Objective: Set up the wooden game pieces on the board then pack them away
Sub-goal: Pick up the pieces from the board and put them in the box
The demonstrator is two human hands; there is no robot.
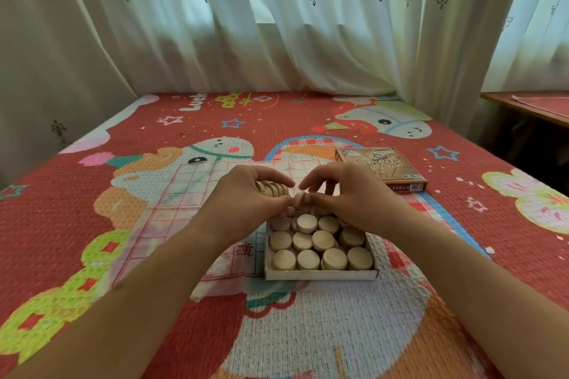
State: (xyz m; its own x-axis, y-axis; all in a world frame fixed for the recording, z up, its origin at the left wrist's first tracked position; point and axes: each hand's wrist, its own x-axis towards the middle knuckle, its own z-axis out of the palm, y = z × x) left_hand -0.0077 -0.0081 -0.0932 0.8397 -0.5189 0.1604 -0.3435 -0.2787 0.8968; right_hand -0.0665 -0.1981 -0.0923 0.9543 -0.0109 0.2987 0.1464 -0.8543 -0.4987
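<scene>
A white cardboard box [320, 274] lies on the thin paper game board [191, 191], and several round wooden pieces [306, 223] fill it in rows. My left hand [246, 200] holds a row of wooden discs [272, 188] on edge between thumb and fingers, above the box's far end. My right hand [348, 194] hovers over the far row, its thumb and fingers pinching a single disc [298, 198] that stands on edge between both hands. The far row of the box is hidden under my hands.
The brown box lid [381, 168] lies to the right, beyond the box. Everything sits on a red cartoon-printed mat [92, 224]. White curtains [277, 24] hang behind it. A wooden table edge [529, 104] shows at the far right.
</scene>
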